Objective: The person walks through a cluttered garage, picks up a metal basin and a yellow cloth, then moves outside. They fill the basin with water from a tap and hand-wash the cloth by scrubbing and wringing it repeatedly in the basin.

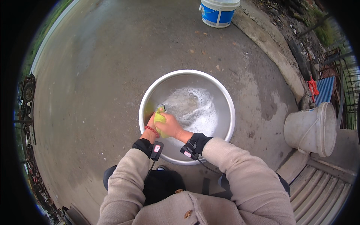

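A wide metal basin (231, 112) stands on the ground before me, with foamy, soapy water (204, 112) in its bottom. Over its left part, both my hands come together on a bunched yellow-green cloth (160, 119). My right hand (173, 126) is closed round the cloth from the right. On the cloth's left side, my left hand (151, 123) is closed against it, its fingers partly hidden. A small grey, shiny bit shows at the cloth's upper end; I cannot make out what it is. A red bead bracelet (152, 131) circles my left wrist.
A blue-and-white bucket (217, 17) stands on the concrete ground at the far side. To the right, a dirty white bucket (305, 129) lies tilted near a slatted bench (318, 195). A raised concrete edge (277, 56) runs along the right. Both wrists carry black bands with cables.
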A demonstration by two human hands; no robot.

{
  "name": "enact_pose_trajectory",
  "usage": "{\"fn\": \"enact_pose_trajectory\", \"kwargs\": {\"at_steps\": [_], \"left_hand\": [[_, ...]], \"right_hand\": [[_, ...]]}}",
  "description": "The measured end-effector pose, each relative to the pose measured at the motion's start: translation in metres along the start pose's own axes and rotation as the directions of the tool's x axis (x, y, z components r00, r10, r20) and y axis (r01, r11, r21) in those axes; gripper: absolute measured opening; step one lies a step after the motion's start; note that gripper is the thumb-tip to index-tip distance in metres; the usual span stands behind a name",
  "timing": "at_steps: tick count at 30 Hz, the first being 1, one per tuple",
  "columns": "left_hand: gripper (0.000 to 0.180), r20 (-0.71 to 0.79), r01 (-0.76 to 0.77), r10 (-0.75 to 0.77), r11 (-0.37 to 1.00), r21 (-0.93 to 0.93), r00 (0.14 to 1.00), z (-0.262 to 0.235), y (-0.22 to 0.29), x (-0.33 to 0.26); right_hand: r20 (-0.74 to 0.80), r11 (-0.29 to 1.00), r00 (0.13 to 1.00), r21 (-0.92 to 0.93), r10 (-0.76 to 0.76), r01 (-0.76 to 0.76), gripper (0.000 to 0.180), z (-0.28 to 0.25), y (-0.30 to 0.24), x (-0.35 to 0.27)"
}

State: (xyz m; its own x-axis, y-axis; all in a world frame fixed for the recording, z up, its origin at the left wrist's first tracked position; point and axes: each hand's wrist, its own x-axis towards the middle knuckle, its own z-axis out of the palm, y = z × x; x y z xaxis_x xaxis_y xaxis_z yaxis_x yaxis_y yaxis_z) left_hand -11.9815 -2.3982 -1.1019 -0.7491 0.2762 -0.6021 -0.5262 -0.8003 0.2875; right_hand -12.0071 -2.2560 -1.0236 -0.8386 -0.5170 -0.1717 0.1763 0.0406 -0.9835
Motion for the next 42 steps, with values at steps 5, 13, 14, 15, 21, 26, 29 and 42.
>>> {"fn": "enact_pose_trajectory", "kwargs": {"at_steps": [5,13,14,15,21,26,29,42], "left_hand": [[0.037,-0.185,-0.126,0.170,0.965,0.229,0.968,-0.005,-0.021,0.012],[0.043,-0.188,-0.184,0.214,0.969,0.166,0.958,0.090,-0.034,-0.001],[0.044,-0.231,-0.161,0.218,0.958,0.239,0.948,0.092,-0.029,-0.003],[0.048,-0.372,-0.084,0.182,0.961,0.264,0.910,0.090,-0.025,-0.006],[0.078,-0.712,0.232,-0.037,0.956,0.178,0.701,0.072,-0.019,-0.007],[0.082,-0.449,0.224,-0.151,0.968,0.113,0.880,0.071,-0.022,-0.009],[0.067,-0.278,0.149,-0.127,0.987,0.061,0.952,0.053,-0.014,-0.007],[0.029,0.104,-0.336,0.491,0.412,0.847,0.865,0.035,-0.039,0.010]], "right_hand": [[-0.097,0.952,0.980,-0.272,-0.176,0.144,0.030,-0.003,-0.020,0.002],[-0.047,0.608,0.989,-0.792,-0.140,0.049,0.028,-0.095,0.024,0.031],[-0.042,0.501,0.986,-0.864,-0.160,0.045,0.029,-0.113,0.024,0.042],[-0.065,0.524,0.994,-0.852,-0.085,-0.011,0.032,-0.122,0.029,0.036],[-0.199,0.295,0.924,-0.907,0.326,-0.299,0.054,-0.125,0.054,0.019],[0.107,0.960,0.993,-0.280,0.050,-0.018,0.038,-0.066,0.062,0.010],[0.228,0.999,0.974,-0.054,0.015,-0.003,0.028,-0.037,0.037,0.007],[0.003,0.844,0.930,-0.418,-0.368,0.336,0.019,-0.038,-0.009,0.017]]}}
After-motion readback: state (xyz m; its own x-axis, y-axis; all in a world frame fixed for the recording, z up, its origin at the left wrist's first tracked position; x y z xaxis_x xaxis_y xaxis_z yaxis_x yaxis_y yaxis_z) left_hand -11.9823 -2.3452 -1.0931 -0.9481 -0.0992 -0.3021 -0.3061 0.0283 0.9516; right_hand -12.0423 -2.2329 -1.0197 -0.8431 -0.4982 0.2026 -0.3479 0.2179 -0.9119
